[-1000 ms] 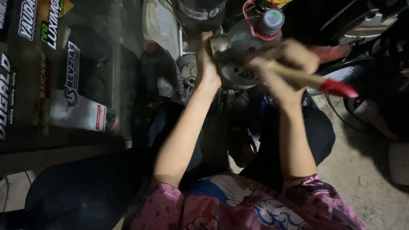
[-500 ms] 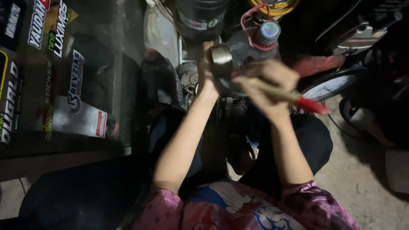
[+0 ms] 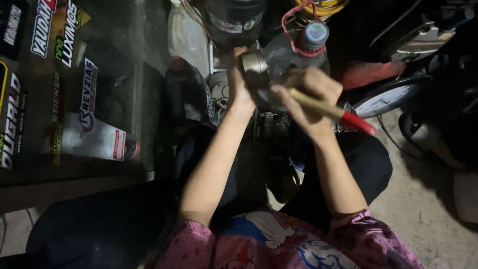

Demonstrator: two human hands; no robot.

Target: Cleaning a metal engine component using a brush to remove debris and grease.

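The left hand [image 3: 239,84] grips a round metal engine part [image 3: 255,66] — held up at centre, far from the body. The right hand [image 3: 308,94] clenches a brush [image 3: 332,110] with a red-tipped wooden handle, its bristle end hidden against the part. Brushing it clean looks underway — turning it exposes fresh faces.

Ahead of the left hand [image 3: 239,84] and right hand [image 3: 308,94], passage is blocked: a clear plastic bottle [image 3: 298,52] with a red cord stands just behind them, a dark canister [image 3: 234,20] and a white jug [image 3: 186,37] crowd the far left, and a red cloth [image 3: 373,74] and pale round dial [image 3: 388,99] lie to the right. A stickered glass cabinet [image 3: 74,99] walls off the left side. Engine parts [image 3: 271,124] fill the gap beneath the hands. Bare concrete floor [image 3: 423,219] at lower right offers the only open room.
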